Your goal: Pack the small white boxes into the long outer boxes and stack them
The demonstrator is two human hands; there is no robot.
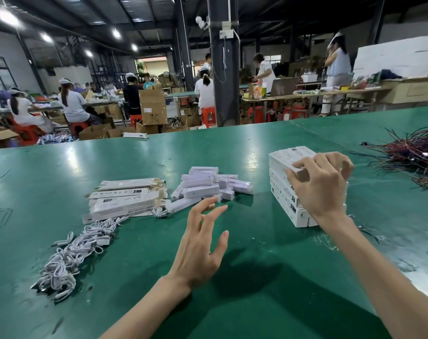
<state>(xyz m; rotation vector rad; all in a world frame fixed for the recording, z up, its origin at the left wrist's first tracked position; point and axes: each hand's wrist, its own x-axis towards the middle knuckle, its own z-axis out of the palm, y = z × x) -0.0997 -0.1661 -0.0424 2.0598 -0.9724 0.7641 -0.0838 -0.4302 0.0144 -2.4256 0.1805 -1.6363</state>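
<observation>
Firstly, small white boxes: a loose heap at the middle of the frame, on the green table; most lie with their long axes running left to right, a few crosswise; the nearest one sits at the heap's lower edge, slanting slightly up toward the right.
Left hand: just below the heap; fingers spread and lightly bent, holding nothing; the tips reach the right end of that nearest box, though whether they touch cannot be told.
Direction: the heap lies straight up the frame from the left fingertips; the fingers would meet the nearest box across its long axis, so a pinch over its narrow width looks apt.
Nearer hand: the left, plainly; the right is well apart from the heap.
Right hand: right of centre; fingers curled over the near end of the top long box.
Stack of long boxes: several layers, right of the heap; long axes run from upper left to lower right.
Unfilled outer boxes: a low pile just left of the heap.
White cables: bundled at lower left.
Coloured wires: tangled at the right edge.
</observation>
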